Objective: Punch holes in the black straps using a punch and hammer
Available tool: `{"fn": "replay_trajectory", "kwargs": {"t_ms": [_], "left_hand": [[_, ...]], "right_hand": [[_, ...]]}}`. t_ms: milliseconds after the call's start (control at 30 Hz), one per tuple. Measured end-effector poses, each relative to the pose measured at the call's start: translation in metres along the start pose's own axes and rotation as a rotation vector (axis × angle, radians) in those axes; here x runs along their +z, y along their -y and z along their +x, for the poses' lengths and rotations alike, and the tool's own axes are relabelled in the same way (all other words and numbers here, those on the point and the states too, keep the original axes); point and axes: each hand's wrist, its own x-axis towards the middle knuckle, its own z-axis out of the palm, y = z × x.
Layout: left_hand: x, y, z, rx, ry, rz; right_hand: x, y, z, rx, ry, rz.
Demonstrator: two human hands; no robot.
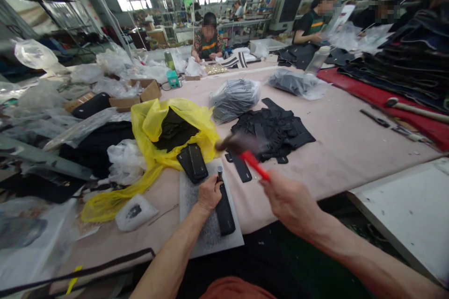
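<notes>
Closed round a short metal punch (220, 174), my left hand (209, 192) holds it upright at the top end of a black fabric strap piece (225, 212). That piece lies on a grey speckled board (203, 238). My right hand (286, 198) grips the red handle of a hammer (256, 166), raised up and to the right of the punch; its head is blurred by motion. A small stack of black pieces (193, 162) rests at the board's upper left. A larger heap of black pieces (271, 131) lies beyond the hammer.
A yellow plastic bag (147, 126) with dark pieces stands open on the left. Clear bags of grey parts (235, 98) lie farther back. On the right are stacked dark fabric (417, 51) and a wooden-handled tool (417, 108). Co-workers sit across the table (343, 140).
</notes>
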Motion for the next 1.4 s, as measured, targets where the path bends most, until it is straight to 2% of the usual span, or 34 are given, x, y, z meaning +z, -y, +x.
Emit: {"fn": "replay_trajectory", "kwargs": {"t_ms": [67, 133, 233, 300, 367, 467, 533, 633, 700, 767, 867, 933, 1000, 1100, 1267, 1400], "left_hand": [[0.001, 0.001, 0.0, 0.001, -0.001, 0.009], [0.001, 0.001, -0.001, -0.002, -0.007, 0.023], [0.0, 0.0, 0.0, 0.001, -0.014, 0.029], [-0.001, 0.0, 0.0, 0.003, -0.011, 0.015], [-0.001, 0.0, 0.0, -0.008, -0.007, -0.007], [-0.002, 0.0, 0.001, -0.032, 0.003, -0.027], [-0.002, 0.001, 0.002, -0.038, 0.004, -0.033], [-0.002, 0.0, 0.001, -0.044, 0.006, -0.041], [-0.003, -0.001, 0.002, -0.055, 0.017, -0.056], [-0.004, -0.003, 0.005, -0.078, 0.026, -0.081], [-0.008, -0.003, 0.015, -0.213, 0.015, -0.147], [-0.012, -0.001, 0.022, -0.345, 0.002, -0.239], [-0.017, 0.001, 0.025, -0.421, 0.006, -0.354], [-0.022, 0.001, 0.016, -0.425, 0.026, -0.438], [-0.024, -0.007, -0.004, -0.375, 0.01, -0.376], [-0.024, -0.008, -0.007, -0.324, 0.027, -0.376]], "right_hand": [[0.007, -0.007, -0.004, 0.002, 0.162, -0.075], [0.006, -0.015, -0.003, 0.078, 0.278, -0.119], [0.014, -0.032, 0.0, 0.241, 0.289, -0.029], [0.038, -0.048, -0.005, 0.338, 0.324, 0.113], [0.074, -0.066, -0.018, 0.476, 0.401, 0.238], [0.125, -0.08, -0.04, 0.621, 0.463, 0.202], [0.144, -0.075, -0.047, 0.535, 0.389, 0.076], [0.153, -0.055, -0.048, 0.229, 0.257, -0.066], [0.156, -0.04, -0.049, 0.048, 0.297, -0.061], [0.161, -0.03, -0.054, -0.05, 0.383, -0.02], [0.171, -0.024, -0.066, -0.069, 0.455, 0.0], [0.175, -0.025, -0.071, -0.05, 0.462, 0.005], [0.176, -0.026, -0.073, -0.042, 0.464, 0.011], [0.175, -0.027, -0.07, -0.033, 0.463, 0.018], [0.171, -0.027, -0.067, -0.041, 0.449, 0.028], [0.16, -0.026, -0.078, -0.077, 0.451, 0.039]]}}
